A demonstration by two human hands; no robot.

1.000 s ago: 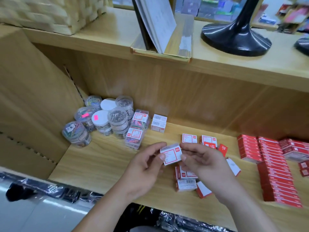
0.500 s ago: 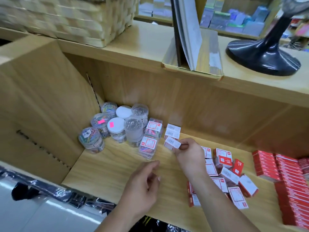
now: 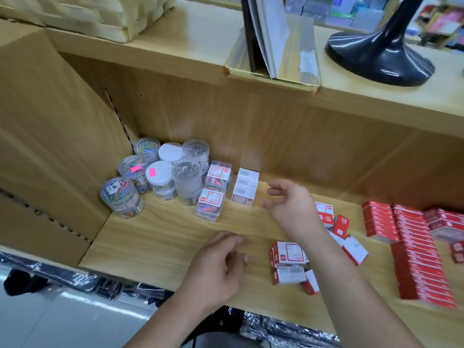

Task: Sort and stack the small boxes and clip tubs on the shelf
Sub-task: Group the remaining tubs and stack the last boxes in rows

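Observation:
A stack of three small white boxes (image 3: 245, 187) stands at the back of the wooden shelf (image 3: 163, 234), beside two piles of clear clip boxes (image 3: 213, 194). Round clip tubs (image 3: 160, 175) cluster in the back left corner. My right hand (image 3: 288, 202) hovers just right of the white stack, fingers loosely curled, holding nothing. Lower down, my left hand (image 3: 221, 262) hangs over the shelf's front part, relaxed and empty. Loose red-and-white small boxes (image 3: 288, 262) lie scattered under and right of my right forearm.
Rows of red boxes (image 3: 414, 249) fill the shelf's right side. Above, the upper shelf carries a woven basket (image 3: 95, 13), a gold-edged stand with booklets (image 3: 273, 54) and a black lamp base (image 3: 379, 59). Wrapped dark items (image 3: 125, 290) lie below the shelf edge.
My right hand carried the small white box to the back, set it on the white stack and let go. My left hand released it and dropped lower. The view shifted left.

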